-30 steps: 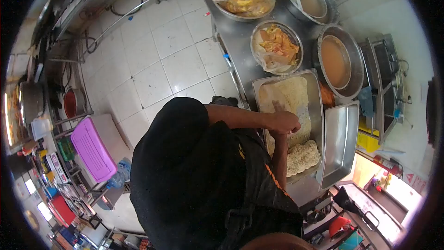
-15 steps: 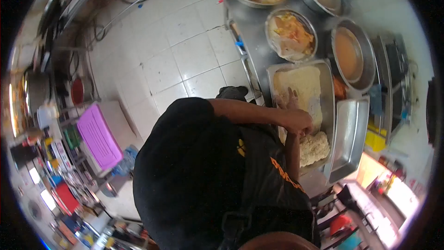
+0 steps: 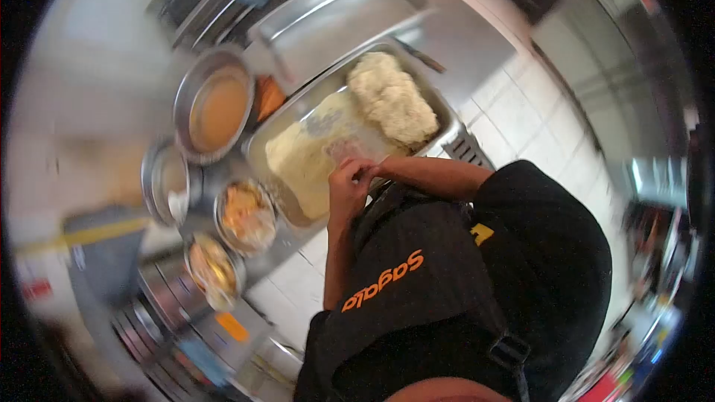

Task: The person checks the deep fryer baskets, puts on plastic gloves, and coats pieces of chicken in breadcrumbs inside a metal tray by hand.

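Note:
My right hand looks pale, as if dusted with flour, and stretches out over the pale yellow flour in a deep steel pan. Its fingers are blurred but appear extended, with nothing visible in them. My left hand comes from the left and is closed around my right wrist, just inside the near edge of the pan. A large lumpy mound of pale coating fills the pan's right end.
An unfilled steel tray lies behind the pan. To the left stand a bowl of orange-brown liquid, another steel bowl with something white in it, and two bowls of raw, chicken-like meat. A dark-handled utensil rests beside the pan.
The camera view has swung round strongly, so the pan now lies ahead of me, not at the right. My left hand stays at my right wrist; both hands remain over the pan.

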